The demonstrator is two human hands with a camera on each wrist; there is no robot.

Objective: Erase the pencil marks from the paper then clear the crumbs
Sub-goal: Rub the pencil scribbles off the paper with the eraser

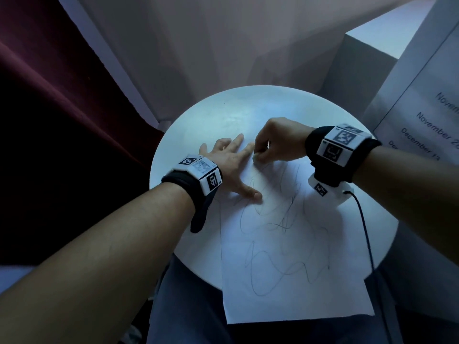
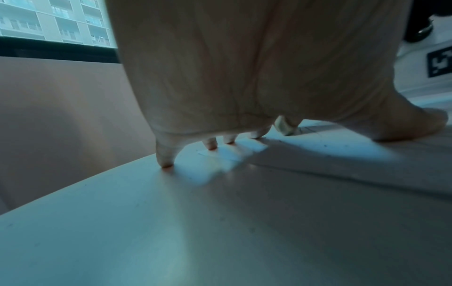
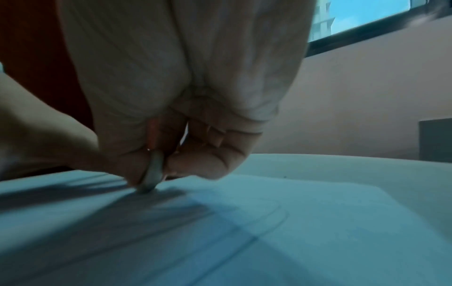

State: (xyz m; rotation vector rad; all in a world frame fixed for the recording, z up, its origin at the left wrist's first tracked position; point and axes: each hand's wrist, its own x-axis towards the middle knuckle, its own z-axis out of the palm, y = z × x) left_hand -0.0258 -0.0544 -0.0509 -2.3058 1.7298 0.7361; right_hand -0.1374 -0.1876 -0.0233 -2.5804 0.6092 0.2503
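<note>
A white sheet of paper (image 1: pixel 293 256) covered in looping pencil scribbles lies on a round white table (image 1: pixel 193 125), its near end hanging over the table's front edge. My left hand (image 1: pixel 232 165) lies flat with spread fingers on the paper's far left corner, thumb on the sheet. My right hand (image 1: pixel 275 142) pinches a small pale eraser (image 1: pixel 255 158) and presses its tip on the paper's far edge, beside my left index finger. In the right wrist view the eraser (image 3: pixel 153 174) stands on edge against the paper (image 3: pixel 269 241). The left wrist view shows my left fingertips (image 2: pixel 165 160) on the table and the eraser (image 2: pixel 285 125) beyond them.
A dark red curtain (image 1: pixel 49 108) hangs at the left. A grey box (image 1: pixel 360 60) and a printed sheet with dates (image 1: pixel 427 115) stand at the right. A black cable (image 1: pixel 367 234) runs from my right wrist across the table's right side. My lap is below the table's front edge.
</note>
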